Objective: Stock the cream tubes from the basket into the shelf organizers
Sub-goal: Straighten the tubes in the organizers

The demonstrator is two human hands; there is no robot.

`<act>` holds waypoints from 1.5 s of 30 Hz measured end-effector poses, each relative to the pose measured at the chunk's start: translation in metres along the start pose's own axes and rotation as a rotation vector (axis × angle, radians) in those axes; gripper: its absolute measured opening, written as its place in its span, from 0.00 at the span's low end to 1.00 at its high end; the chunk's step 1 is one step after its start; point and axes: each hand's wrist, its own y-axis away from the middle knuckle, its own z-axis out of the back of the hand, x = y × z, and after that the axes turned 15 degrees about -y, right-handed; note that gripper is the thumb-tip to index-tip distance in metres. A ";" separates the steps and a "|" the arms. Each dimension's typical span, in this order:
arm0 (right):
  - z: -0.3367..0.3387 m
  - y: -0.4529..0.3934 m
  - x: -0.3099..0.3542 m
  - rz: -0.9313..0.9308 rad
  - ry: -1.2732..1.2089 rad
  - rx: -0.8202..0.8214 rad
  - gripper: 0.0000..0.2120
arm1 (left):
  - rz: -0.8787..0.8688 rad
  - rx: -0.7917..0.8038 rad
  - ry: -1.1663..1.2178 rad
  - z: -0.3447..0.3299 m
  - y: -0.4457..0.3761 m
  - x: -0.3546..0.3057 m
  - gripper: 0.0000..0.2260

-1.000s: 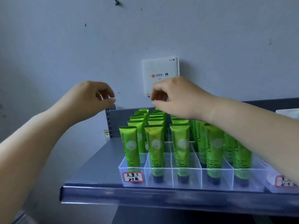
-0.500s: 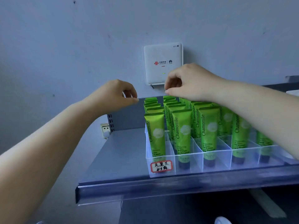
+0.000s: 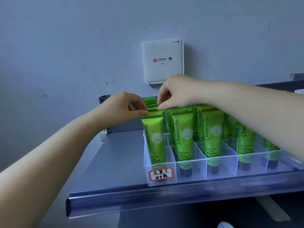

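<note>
Green Chamomile cream tubes stand cap-down in rows inside a clear divided organizer (image 3: 222,170) on a grey shelf (image 3: 115,162). The front tube (image 3: 154,140) of the left column stands upright. Just behind it, a second tube (image 3: 156,113) shows only its crimped top edge. My left hand (image 3: 121,107) pinches that edge at its left end. My right hand (image 3: 177,92) pinches it at the right end, my forearm crossing above the tubes to the right. No basket is in view.
A white WiFi box (image 3: 162,61) hangs on the wall right behind my hands. A handwritten red-bordered label (image 3: 160,174) sticks to the organizer's front left. Left of the organizer lies bare shelf surface, with a wall socket (image 3: 102,136) at its back corner.
Both hands have dropped from above the rows and come together onto the top edge of the second tube in the left column. The view has shifted so the organizer sits further right.
</note>
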 end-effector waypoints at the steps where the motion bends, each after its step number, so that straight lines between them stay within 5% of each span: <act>1: -0.001 -0.001 0.000 0.004 0.004 0.013 0.10 | -0.002 0.011 -0.008 -0.003 0.001 0.000 0.02; 17: -0.012 -0.012 -0.005 -0.042 -0.034 0.028 0.07 | 0.125 -0.015 0.359 -0.045 0.010 0.004 0.10; 45: -0.015 -0.011 -0.008 -0.030 -0.081 0.015 0.06 | 0.148 0.008 0.482 -0.045 0.012 0.009 0.05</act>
